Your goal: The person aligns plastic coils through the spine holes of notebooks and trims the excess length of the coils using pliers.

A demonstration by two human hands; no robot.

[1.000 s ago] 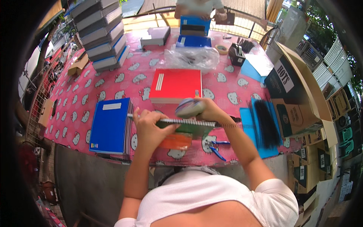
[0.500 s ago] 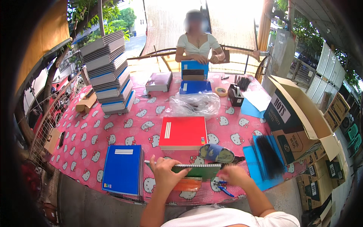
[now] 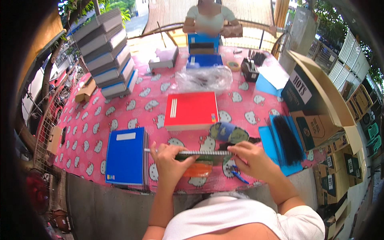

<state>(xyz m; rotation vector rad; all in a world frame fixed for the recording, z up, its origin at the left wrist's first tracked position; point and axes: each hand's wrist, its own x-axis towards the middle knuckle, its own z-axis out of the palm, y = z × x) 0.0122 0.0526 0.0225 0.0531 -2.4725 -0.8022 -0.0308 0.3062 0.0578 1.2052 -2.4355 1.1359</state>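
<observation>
My left hand point(image 3: 170, 162) grips a green-covered spiral notebook point(image 3: 208, 153) near its left end, thumb towards me. The notebook stands on edge with its coil side up. At the right end of the coil, my right hand point(image 3: 252, 158) is closed in a pinch; it appears to hold the coil's end, though the fingertips hide it. Below the notebook lies an orange plastic-wrapped item point(image 3: 198, 169). Blue-handled pliers point(image 3: 240, 177) rest beneath my right hand. Just beyond are a blue and green patterned cloth item point(image 3: 229, 132) and a stack of red notebooks point(image 3: 191, 111).
Blue notebooks point(image 3: 126, 156) are piled at the left. A tall notebook stack point(image 3: 108, 60) leans behind them. Black coils point(image 3: 286, 140) lie on light-blue sheets at right, near an open cardboard box point(image 3: 312, 108). Across the table, a person point(image 3: 206, 20) handles a blue notebook point(image 3: 203, 42) behind a clear plastic bag point(image 3: 204, 78).
The view has tilted down, so the table sits higher in it. My right hand has moved up from beside the pliers to the coil's right end. My left hand keeps its grip.
</observation>
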